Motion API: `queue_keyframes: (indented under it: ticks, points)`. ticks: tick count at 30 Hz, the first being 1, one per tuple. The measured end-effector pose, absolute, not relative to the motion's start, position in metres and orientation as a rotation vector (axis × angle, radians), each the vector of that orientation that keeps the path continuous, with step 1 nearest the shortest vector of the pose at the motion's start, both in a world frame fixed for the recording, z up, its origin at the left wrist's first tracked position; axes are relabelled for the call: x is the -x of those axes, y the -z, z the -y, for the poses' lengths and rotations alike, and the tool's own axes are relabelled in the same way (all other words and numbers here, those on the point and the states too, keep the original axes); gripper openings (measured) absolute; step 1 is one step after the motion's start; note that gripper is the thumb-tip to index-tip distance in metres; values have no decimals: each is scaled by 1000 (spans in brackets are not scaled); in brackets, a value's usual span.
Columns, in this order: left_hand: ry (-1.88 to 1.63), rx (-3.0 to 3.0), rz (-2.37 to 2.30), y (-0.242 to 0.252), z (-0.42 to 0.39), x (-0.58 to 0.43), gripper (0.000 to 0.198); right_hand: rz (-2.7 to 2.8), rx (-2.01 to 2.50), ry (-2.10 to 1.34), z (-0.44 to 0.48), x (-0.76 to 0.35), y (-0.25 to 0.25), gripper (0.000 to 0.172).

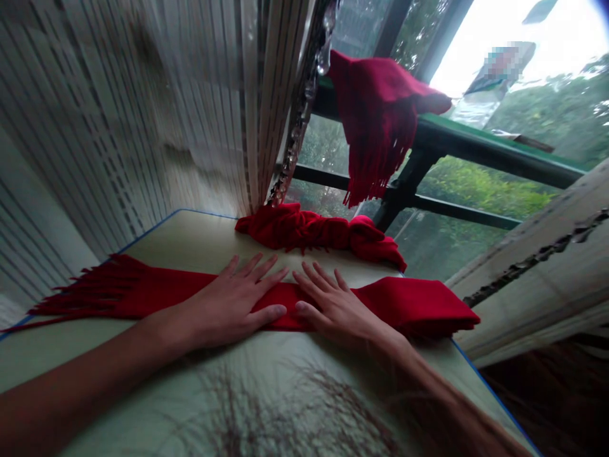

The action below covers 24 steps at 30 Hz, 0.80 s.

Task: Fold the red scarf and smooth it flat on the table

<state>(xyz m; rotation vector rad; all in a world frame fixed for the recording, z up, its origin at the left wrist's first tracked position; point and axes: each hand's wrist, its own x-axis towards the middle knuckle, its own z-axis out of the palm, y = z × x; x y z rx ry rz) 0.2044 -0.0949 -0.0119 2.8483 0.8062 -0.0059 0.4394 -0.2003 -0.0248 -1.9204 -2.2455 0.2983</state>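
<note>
A red fringed scarf lies lengthwise across the table, its fringe spread at the left edge and its folded, thicker end at the right. Flat on its middle rests my left hand, fingers spread, pointing away from me. Beside it my right hand also lies flat with fingers apart, thumb close to the left thumb. Neither hand grips anything. Beyond the fingertips a second red scarf sits bunched in a crumpled strip along the far side of the table.
The pale table has a blue edge. Another red fringed cloth hangs over the green window ledge. A clear plastic bottle stands on that ledge. Striped curtains border the table on the left; more fabric hangs at the right.
</note>
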Motion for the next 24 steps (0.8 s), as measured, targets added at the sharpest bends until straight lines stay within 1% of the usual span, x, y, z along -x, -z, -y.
queue_keyframes:
  ticks: [6,12,15,21,24]
  points:
    - [29,-2855,-796,19,101,-207,74,2244,1936,-330,201,-437,26,74]
    - [55,-2880,-826,11,109,-207,71,2234,1940,-327,200,-440,31,78]
    - [60,-2881,-847,8,111,-204,68,2227,1934,-335,201,-438,29,77]
    - [48,-2866,-995,15,94,-164,59,2228,1912,-360,203,-437,23,78]
    - [16,-2864,-1088,20,80,-134,58,2207,1884,-368,202,-439,25,78]
